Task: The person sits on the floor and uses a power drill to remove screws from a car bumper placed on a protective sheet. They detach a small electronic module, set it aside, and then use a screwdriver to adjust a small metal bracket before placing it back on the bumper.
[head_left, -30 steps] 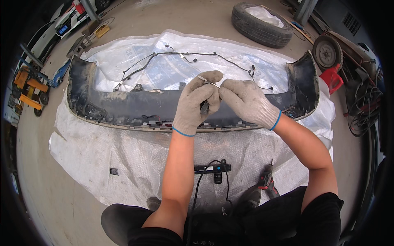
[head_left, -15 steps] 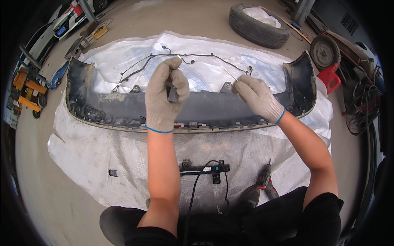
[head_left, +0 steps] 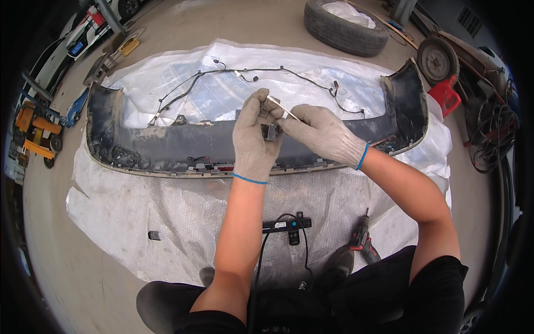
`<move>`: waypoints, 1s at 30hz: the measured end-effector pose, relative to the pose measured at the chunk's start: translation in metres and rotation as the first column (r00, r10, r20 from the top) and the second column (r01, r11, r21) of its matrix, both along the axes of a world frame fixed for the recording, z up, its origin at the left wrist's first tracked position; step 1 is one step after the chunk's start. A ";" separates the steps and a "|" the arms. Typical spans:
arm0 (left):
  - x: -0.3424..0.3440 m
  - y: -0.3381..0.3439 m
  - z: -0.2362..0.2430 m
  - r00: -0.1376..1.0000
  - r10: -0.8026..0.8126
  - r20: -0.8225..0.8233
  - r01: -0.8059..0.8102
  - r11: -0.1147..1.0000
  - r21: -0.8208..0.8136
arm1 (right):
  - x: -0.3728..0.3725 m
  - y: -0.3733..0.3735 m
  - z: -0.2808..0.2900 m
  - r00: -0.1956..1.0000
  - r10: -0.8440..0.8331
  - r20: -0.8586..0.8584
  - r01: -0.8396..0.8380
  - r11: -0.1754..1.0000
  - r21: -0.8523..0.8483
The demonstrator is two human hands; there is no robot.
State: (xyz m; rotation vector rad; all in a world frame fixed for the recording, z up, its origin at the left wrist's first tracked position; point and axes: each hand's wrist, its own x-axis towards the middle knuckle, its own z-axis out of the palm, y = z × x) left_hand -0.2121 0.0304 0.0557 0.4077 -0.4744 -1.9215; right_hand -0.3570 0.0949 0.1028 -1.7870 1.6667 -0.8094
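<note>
My gloved left grip (head_left: 253, 138) is curled around a small dark block (head_left: 270, 132), and my right grip (head_left: 327, 133) is pinched on a thin white stick (head_left: 285, 108).
The stick slants between both grips, its far end at my left fingertips; whether they touch it, I cannot tell. Below, just beside my shoe (head_left: 340, 260), a red-and-black drill (head_left: 360, 236) lies on the bubble-wrap sheet (head_left: 194, 206), with a black bar (head_left: 281, 226) and its cable (head_left: 259, 267) to its left and a little black piece (head_left: 154, 235) farther left. Beyond my wrists spreads a dark, dusty bumper (head_left: 200, 142), its ends curving away from me. Past its middle, a black wiring harness (head_left: 200, 73) arcs across the sheet; farthest off, a tyre (head_left: 334, 39) lies flat on the floor (head_left: 245, 22).
</note>
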 end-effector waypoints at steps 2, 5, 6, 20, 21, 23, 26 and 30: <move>-0.003 0.006 0.004 0.998 -0.008 0.060 0.007 1.000 0.015 | -0.001 0.001 -0.006 1.000 0.021 -0.009 -0.021 1.000 0.006; 0.014 -0.009 -0.007 0.965 -0.154 0.211 0.176 0.980 -0.088 | -0.004 0.002 -0.013 0.994 -0.005 0.106 0.015 0.995 -0.094; 0.017 -0.007 0.002 0.918 -0.152 0.366 0.210 0.970 -0.124 | -0.009 0.002 -0.019 0.991 -0.032 0.127 0.045 0.994 -0.098; 0.430 0.047 -0.049 -0.801 -0.018 0.598 0.386 0.748 0.539 | 0.107 0.014 -0.145 0.738 0.674 -0.041 -0.643 0.720 0.259; 0.477 0.067 -0.053 -0.878 -0.054 0.476 0.260 0.781 0.568 | 0.110 0.018 -0.157 0.749 0.663 -0.007 -0.622 0.706 0.338; 0.549 0.109 -0.061 -0.949 -0.136 0.285 0.066 0.796 0.601 | 0.109 0.020 -0.185 0.719 0.692 -0.068 -0.583 0.653 0.484; 0.552 0.128 -0.084 -0.903 -0.136 0.407 0.126 0.823 0.554 | 0.098 0.032 -0.227 0.652 0.731 -0.201 -0.543 0.635 0.549; 0.440 0.107 -0.105 -0.699 -0.075 0.711 0.375 0.808 0.454 | 0.104 0.053 -0.243 0.676 0.696 -0.243 -0.516 0.682 0.517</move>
